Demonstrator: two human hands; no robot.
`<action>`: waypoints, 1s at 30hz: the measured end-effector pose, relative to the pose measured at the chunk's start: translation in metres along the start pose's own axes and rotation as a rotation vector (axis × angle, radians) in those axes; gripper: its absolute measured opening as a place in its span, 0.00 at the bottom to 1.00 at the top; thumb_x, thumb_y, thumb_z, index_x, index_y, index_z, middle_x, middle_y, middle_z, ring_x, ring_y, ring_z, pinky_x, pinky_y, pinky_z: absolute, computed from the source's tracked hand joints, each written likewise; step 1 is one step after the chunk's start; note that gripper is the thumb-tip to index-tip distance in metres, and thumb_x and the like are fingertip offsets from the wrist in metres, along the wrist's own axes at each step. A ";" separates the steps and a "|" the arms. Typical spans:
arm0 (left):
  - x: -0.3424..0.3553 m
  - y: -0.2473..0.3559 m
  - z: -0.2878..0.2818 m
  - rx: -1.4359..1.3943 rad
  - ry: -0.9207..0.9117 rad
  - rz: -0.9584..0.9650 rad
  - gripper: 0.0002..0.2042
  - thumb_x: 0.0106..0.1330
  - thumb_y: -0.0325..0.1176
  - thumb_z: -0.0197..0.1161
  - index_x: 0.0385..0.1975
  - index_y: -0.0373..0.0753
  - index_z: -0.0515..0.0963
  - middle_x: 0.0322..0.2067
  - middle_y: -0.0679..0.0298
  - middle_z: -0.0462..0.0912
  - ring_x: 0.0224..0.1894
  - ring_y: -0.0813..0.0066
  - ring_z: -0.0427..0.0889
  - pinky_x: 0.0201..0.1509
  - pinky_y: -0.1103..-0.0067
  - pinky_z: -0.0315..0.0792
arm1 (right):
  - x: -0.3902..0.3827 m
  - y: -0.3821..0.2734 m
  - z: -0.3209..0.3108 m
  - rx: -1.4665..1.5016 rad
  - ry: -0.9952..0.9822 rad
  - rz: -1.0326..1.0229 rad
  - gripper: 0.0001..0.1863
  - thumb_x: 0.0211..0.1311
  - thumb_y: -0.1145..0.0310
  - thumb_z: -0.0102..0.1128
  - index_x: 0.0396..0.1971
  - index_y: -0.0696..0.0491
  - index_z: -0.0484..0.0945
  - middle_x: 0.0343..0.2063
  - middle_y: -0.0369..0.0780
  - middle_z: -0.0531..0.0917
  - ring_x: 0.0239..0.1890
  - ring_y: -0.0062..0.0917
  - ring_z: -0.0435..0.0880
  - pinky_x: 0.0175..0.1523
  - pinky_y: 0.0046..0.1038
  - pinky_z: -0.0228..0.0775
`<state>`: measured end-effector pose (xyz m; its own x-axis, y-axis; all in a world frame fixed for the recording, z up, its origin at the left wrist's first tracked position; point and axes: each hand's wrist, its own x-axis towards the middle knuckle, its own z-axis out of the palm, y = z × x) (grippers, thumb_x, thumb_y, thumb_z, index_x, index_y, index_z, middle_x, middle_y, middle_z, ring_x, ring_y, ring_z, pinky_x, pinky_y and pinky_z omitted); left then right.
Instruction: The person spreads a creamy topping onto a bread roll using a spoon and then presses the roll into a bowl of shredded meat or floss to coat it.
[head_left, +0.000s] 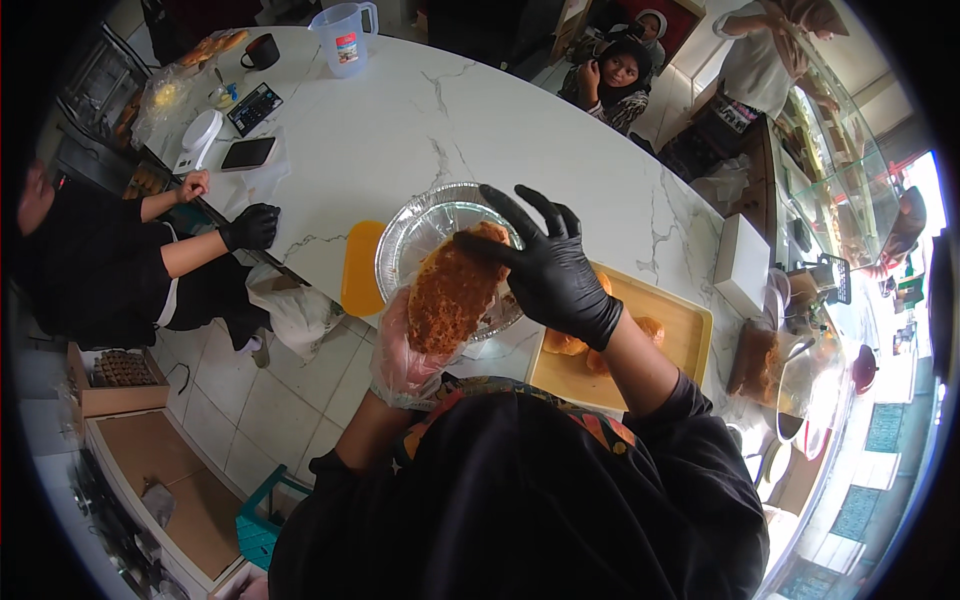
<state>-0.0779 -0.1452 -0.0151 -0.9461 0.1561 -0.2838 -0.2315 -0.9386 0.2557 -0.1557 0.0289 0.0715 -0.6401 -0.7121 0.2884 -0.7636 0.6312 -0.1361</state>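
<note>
A long bread roll covered in brown crumbly topping (458,290) lies across my left hand (408,345), which wears a clear plastic glove and grips it from below. Above its far end is my right hand (560,265) in a black glove, fingers spread, with the thumb reaching over the bread; whether the thumb presses on it I cannot tell. Under the bread stands a round foil pan (392,235), lined with clear plastic; its contents are mostly hidden. Partly behind my right arm, a wooden tray (690,345) holds several glossy buns (565,342).
A yellow flat piece (362,270) sits left of the pan on the marble-patterned table (380,130). Farther left are a phone (248,153), a calculator (255,108) and a co-worker's black-gloved hand (252,228). A plastic jug (345,45) stands far back, a white box (742,262) at right.
</note>
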 end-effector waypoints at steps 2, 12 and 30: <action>0.000 0.000 -0.002 0.007 0.001 0.006 0.22 0.70 0.40 0.38 0.54 0.28 0.62 0.49 0.49 0.72 0.49 0.61 0.77 0.48 0.68 0.78 | -0.004 0.000 0.004 -0.004 0.007 -0.003 0.33 0.42 0.78 0.54 0.51 0.31 0.75 0.65 0.41 0.56 0.64 0.45 0.56 0.64 0.46 0.47; 0.001 -0.001 -0.004 0.064 0.017 -0.021 0.22 0.70 0.41 0.38 0.53 0.28 0.64 0.45 0.51 0.75 0.43 0.65 0.81 0.39 0.75 0.81 | -0.009 0.017 0.006 0.410 -0.007 0.023 0.33 0.42 0.79 0.54 0.52 0.36 0.74 0.65 0.41 0.57 0.63 0.46 0.56 0.64 0.43 0.48; -0.007 0.003 0.016 -0.087 0.051 -0.076 0.23 0.70 0.42 0.36 0.54 0.29 0.63 0.49 0.49 0.73 0.47 0.57 0.78 0.44 0.63 0.80 | -0.012 0.025 0.004 0.270 0.009 0.051 0.36 0.40 0.80 0.50 0.55 0.36 0.72 0.67 0.41 0.52 0.65 0.46 0.51 0.67 0.44 0.40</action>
<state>-0.0761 -0.1440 0.0026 -0.9131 0.2143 -0.3469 -0.2798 -0.9481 0.1507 -0.1675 0.0525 0.0606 -0.6781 -0.6781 0.2835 -0.7266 0.5603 -0.3977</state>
